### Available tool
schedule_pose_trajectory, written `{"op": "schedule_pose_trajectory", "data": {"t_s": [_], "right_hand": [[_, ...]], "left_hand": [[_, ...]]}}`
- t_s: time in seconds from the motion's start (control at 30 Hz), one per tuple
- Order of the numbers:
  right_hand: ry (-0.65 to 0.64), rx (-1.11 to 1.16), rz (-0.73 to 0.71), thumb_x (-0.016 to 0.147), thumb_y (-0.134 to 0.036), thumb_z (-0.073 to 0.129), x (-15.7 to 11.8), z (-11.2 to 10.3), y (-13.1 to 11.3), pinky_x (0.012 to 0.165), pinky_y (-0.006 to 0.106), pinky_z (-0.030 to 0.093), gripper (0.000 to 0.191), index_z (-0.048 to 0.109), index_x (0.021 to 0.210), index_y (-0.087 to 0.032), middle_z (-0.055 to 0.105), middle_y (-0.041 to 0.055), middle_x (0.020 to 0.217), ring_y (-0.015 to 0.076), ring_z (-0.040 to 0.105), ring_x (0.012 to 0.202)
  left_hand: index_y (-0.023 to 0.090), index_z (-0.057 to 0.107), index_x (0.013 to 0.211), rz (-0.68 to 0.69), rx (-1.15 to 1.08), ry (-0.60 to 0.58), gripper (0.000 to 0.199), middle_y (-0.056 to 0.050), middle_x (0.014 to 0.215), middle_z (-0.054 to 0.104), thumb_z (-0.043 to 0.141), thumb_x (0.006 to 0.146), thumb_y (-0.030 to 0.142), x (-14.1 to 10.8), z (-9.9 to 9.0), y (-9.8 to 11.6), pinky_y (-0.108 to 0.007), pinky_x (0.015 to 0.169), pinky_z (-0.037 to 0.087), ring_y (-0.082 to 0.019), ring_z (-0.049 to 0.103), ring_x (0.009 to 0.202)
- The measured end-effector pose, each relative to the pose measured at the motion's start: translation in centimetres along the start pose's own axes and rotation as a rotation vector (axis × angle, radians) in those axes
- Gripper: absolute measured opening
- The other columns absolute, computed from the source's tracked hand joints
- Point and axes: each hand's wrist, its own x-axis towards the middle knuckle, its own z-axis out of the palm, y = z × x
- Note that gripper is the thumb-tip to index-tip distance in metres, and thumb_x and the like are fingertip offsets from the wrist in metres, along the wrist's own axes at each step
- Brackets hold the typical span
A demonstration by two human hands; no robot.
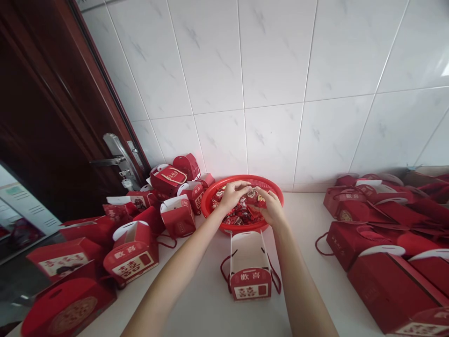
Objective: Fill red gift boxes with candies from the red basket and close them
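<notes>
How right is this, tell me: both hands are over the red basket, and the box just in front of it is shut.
Not shut: the head view shows the box open, its pale inside showing. The left hand and right hand are over the red basket, as you said.

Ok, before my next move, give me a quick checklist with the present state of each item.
1. Small red box standing upright in front of the basket: ok.
2. Box top open: ok, its pale inside shows from above.
3. Red cords out of the opening: ok, they hang at the box's two sides.
4. Wrapped pieces in the basket: ok, many lie there.
5. Left hand and right hand at the basket: ok, both are over it.
6. A piece firmly held in either hand: cannot tell, the fingers overlap the pieces.
</notes>
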Motion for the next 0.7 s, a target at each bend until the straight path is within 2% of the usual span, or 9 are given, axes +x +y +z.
{"op": "schedule_pose_trajectory", "data": {"t_s": [0.13, 0.2, 0.27, 0.33, 0.43, 0.53, 0.63, 0.7], "right_hand": [[-0.026, -0.019, 0.005, 0.053, -0.016, 0.088, -0.3, 0.0, -0.1, 0.057, 0.029, 0.059, 0.029, 0.066, 0.073, -0.017, 0.074, 0.0031, 0.072, 0.0199, 0.070, 0.070], [-0.012, -0.019, 0.006, 0.053, -0.015, 0.086, -0.3, -0.1, -0.1, 0.052, 0.027, 0.056, 0.028, 0.066, 0.073, -0.016, 0.074, 0.0035, 0.071, 0.0195, 0.069, 0.067], [-0.004, -0.014, 0.006, 0.054, -0.017, 0.084, -0.2, -0.2, -0.1, 0.048, 0.026, 0.053, 0.025, 0.065, 0.071, -0.017, 0.074, 0.0047, 0.072, 0.0204, 0.069, 0.068], [0.002, -0.007, 0.001, 0.055, -0.017, 0.082, -0.1, -0.3, -0.1, 0.045, 0.024, 0.050, 0.023, 0.064, 0.069, -0.017, 0.075, 0.0050, 0.072, 0.0205, 0.069, 0.066], [0.014, 0.007, -0.012, 0.056, -0.016, 0.081, 0.1, -0.4, 0.0, 0.046, 0.024, 0.049, 0.021, 0.063, 0.066, -0.018, 0.075, 0.0040, 0.070, 0.0194, 0.068, 0.064], [0.022, 0.020, -0.024, 0.056, -0.016, 0.080, 0.3, -0.5, 0.2, 0.047, 0.024, 0.049, 0.019, 0.064, 0.066, -0.017, 0.075, 0.0050, 0.071, 0.0190, 0.068, 0.064], [0.032, 0.022, -0.033, 0.057, -0.017, 0.080, 0.4, -0.6, 0.2, 0.045, 0.023, 0.048, 0.018, 0.066, 0.067, -0.018, 0.075, 0.0051, 0.071, 0.0182, 0.068, 0.062], [0.038, 0.019, -0.034, 0.057, -0.018, 0.080, 0.5, -0.7, 0.2, 0.044, 0.023, 0.047, 0.018, 0.067, 0.068, -0.018, 0.076, 0.0051, 0.072, 0.0183, 0.068, 0.061]], "left_hand": [[0.015, 0.073, 0.103, -0.003, 0.081, -0.027, 0.039, -0.009, 0.106, 0.076, 0.070, 0.077, 0.045, 0.2, -1.1, -0.4, -0.033, 0.088, 0.053, -0.022, 0.068, 0.098], [0.015, 0.071, 0.111, -0.033, 0.137, -0.058, 0.044, -0.010, 0.108, 0.076, 0.063, 0.084, 0.048, 0.3, -2.4, -0.5, -0.033, 0.084, 0.053, -0.021, 0.068, 0.093], [0.015, 0.072, 0.111, -0.079, 0.210, -0.122, 0.045, -0.009, 0.106, 0.076, 0.061, 0.085, 0.051, 0.1, -3.9, -0.4, -0.033, 0.080, 0.054, -0.021, 0.069, 0.088], [0.018, 0.076, 0.101, -0.133, 0.296, -0.240, 0.039, -0.007, 0.103, 0.077, 0.069, 0.078, 0.049, -0.4, -5.4, -0.1, -0.031, 0.080, 0.054, -0.021, 0.069, 0.088], [0.022, 0.080, 0.085, -0.227, 0.442, -0.448, 0.031, -0.004, 0.088, 0.079, 0.085, 0.059, 0.039, -1.3, -6.8, 0.2, -0.028, 0.074, 0.052, -0.022, 0.071, 0.082], [0.025, 0.079, 0.077, -0.282, 0.581, -0.555, 0.031, -0.001, 0.078, 0.077, 0.088, 0.048, 0.030, -1.9, -6.6, 0.0, -0.027, 0.067, 0.050, -0.023, 0.070, 0.072], [0.024, 0.074, 0.063, -0.279, 0.681, -0.570, 0.020, -0.002, 0.069, 0.073, 0.083, 0.046, 0.019, -2.0, -5.1, -0.7, -0.031, 0.070, 0.050, -0.025, 0.068, 0.069], [0.023, 0.065, 0.050, -0.263, 0.729, -0.567, 0.018, -0.003, 0.057, 0.066, 0.079, 0.046, 0.012, -1.9, -3.9, -1.1, -0.036, 0.075, 0.050, -0.028, 0.067, 0.068]]}}
